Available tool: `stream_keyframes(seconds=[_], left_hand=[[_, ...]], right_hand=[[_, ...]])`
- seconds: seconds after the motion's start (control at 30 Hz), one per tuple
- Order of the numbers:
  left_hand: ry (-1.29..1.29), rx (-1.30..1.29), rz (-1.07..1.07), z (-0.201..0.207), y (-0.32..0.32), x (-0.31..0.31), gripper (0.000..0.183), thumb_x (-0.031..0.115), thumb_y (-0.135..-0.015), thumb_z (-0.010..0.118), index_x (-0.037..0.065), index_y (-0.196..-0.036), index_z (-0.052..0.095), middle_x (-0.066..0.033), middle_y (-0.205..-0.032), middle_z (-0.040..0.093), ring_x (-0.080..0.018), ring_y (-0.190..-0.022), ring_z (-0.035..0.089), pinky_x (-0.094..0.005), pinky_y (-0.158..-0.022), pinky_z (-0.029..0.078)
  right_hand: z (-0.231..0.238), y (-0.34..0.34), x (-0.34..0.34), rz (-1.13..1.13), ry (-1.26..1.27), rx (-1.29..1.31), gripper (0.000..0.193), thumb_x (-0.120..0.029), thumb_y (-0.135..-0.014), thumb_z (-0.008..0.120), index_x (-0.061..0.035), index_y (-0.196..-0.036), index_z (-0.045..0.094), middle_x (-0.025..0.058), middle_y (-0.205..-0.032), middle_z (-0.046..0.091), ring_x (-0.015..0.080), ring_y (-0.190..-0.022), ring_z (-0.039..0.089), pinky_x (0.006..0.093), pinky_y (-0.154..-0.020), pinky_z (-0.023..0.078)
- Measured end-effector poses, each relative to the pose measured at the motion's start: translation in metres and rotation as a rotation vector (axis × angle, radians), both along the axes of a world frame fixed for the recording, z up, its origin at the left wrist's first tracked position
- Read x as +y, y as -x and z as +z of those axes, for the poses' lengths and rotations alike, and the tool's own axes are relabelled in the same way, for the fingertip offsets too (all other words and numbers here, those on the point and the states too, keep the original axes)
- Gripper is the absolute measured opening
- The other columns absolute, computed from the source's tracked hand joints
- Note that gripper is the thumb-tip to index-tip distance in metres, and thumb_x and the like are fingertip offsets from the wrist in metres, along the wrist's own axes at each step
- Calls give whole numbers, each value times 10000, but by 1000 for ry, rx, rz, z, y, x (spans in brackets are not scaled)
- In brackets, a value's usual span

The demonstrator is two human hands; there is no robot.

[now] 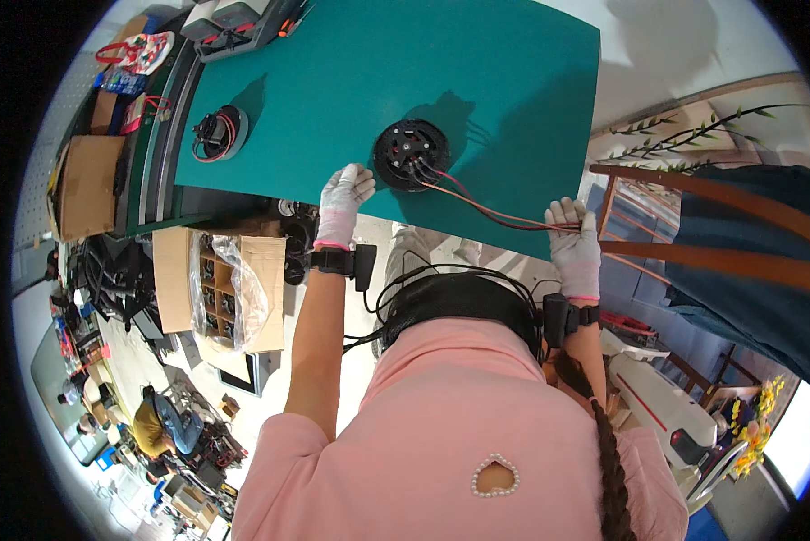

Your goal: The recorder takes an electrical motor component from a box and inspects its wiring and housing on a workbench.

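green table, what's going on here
A person in light gloves is working with a round black part on the green table. The right hand, by the near edge, has its wires in its grip. The left hand is at the near edge, close to the part; whether it touches is unclear. Another wired round part sits farther left on the table.

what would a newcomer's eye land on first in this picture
Probably the round black device near the close edge of the green tabletop, its red and dark wires running right to the gloved right hand. Next might come the pink shirt filling the lower middle, with its bead-edged cutout, and the gloved left hand just left of the device.
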State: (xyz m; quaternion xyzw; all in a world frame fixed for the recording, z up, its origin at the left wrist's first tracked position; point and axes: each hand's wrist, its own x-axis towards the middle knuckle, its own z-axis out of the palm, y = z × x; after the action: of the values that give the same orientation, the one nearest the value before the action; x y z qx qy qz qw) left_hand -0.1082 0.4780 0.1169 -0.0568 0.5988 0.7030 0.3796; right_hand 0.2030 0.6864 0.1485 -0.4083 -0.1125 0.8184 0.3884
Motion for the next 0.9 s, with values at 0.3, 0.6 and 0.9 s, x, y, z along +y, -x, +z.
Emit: stream_keyframes(seconds=[0.3,0.6,0.9], left_hand=[[82,10,-360,-2,81,9,388,240,-910,514,-28,-1188,469,-147,-1101,568,-204,-971,577,-297,-840,476],[173,151,-883,-2,113,64,429,268,-885,558,-12,-1204,497,-86,-1106,560,-151,-942,565,-274,-837,466],[204,86,-1027,-20,114,72,424,257,-857,598,1,-1186,526,-38,-998,589,-99,-859,552,-233,-746,450]], right_hand=[[7,20,-9,-454,-20,-74,328,-307,-955,368,-24,-1034,514,150,-1101,568,318,-1052,539,468,-953,428],[31,19,-42,-621,-89,-139,305,-285,-949,390,-26,-1024,532,139,-1044,594,300,-1013,555,463,-930,439],[31,16,-58,-683,-48,-163,311,-301,-953,384,-31,-1008,529,133,-1019,600,303,-1002,560,460,-922,455]])
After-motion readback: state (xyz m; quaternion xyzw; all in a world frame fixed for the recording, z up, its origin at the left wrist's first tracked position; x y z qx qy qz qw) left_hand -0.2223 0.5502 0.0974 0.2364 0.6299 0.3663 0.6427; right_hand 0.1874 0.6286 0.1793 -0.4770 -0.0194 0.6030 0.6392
